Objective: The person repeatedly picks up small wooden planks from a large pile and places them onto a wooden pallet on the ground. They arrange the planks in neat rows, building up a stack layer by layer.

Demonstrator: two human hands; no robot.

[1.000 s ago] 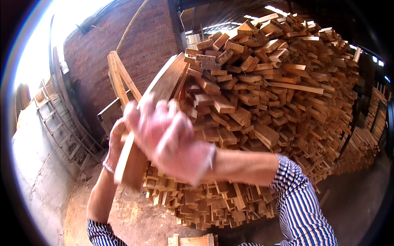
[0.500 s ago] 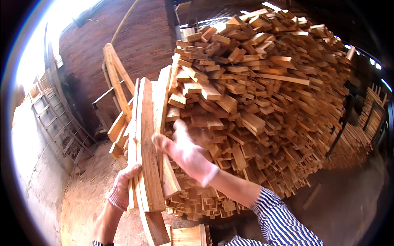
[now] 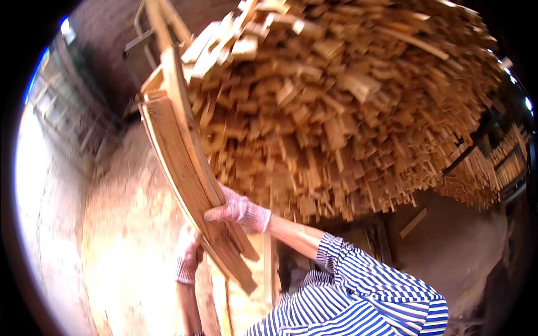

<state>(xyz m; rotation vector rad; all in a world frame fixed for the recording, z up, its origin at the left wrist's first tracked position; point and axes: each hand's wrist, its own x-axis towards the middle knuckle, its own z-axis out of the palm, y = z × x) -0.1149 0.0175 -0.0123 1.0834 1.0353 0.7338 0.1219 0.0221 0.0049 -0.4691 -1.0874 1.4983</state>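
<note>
Several long wooden boards (image 3: 178, 154) lie together as a slanting bundle in front of me, their near ends low and their far ends toward the pile. My right hand (image 3: 240, 213), in a pale pinkish knit glove, clasps the bundle's right edge with the thumb over the top board; its other fingers are partly hidden. On the left edge, closer to the near end, my left hand (image 3: 189, 255) in a matching glove is closed against the boards, its fingertips hidden. Beneath the near ends is a pale wooden surface (image 3: 255, 274), partly covered by the boards.
A tall heap of stacked board ends (image 3: 336, 123) fills the middle and right. More long boards (image 3: 159, 25) lean upright at the far left. A ladder-like frame (image 3: 73, 123) stands along the left wall (image 3: 53, 224). One loose stick (image 3: 413, 223) lies on the floor to the right.
My view has tipped downward. The right hand, blurred and open-fingered over the boards before, now grips their right edge. The bundle has swung to slant, its far end leftward.
</note>
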